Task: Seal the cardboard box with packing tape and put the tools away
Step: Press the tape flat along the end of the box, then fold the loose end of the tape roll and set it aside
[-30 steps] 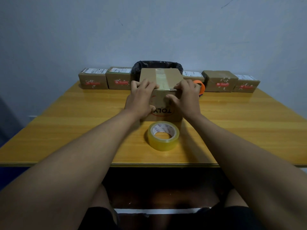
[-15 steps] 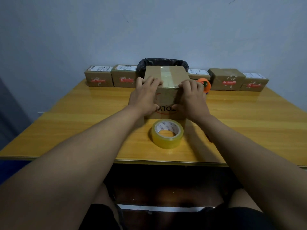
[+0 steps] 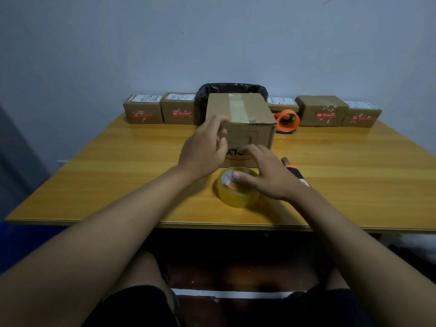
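While both hands [image 3: 236,161] hover loose-fingered, the box [image 3: 245,119] sits just beyond them.

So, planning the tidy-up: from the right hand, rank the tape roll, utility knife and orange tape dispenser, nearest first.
1. Tape roll, directly under the right hand.
2. Utility knife, just right of it.
3. Orange tape dispenser, far back, right of the box.

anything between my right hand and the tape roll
Nothing visible. The right hand is already over the tape roll, its thumb at the roll's top. The cardboard box stands just behind, the left hand beside it.
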